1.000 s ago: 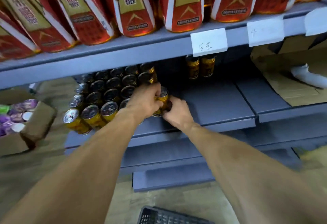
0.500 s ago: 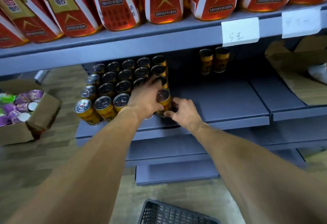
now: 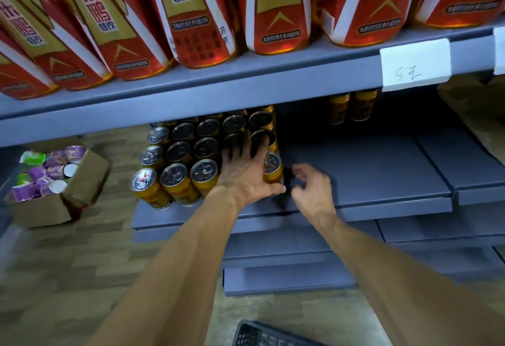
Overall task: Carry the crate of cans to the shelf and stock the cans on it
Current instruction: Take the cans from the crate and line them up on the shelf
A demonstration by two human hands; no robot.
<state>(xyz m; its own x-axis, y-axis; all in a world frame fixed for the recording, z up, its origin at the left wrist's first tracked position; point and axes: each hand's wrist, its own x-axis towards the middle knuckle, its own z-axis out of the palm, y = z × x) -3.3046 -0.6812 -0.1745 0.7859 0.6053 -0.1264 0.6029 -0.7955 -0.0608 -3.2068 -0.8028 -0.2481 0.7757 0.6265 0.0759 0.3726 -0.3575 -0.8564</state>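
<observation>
At six o'clock the crate (image 3: pixel 262 334) rim is seen on the floor; farther in, the right hand (image 3: pixel 311 184) has been drawn off with fingers loosely spread, the front-right can (image 3: pixel 272 166) being steadied under the flat, splayed left hand (image 3: pixel 243 170), placement judged complete.

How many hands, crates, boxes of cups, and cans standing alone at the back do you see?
Hands, left hand and right hand: 2
black crate: 1
cardboard box of cups: 1
gold cans alone at the back: 2
Total: 6
</observation>
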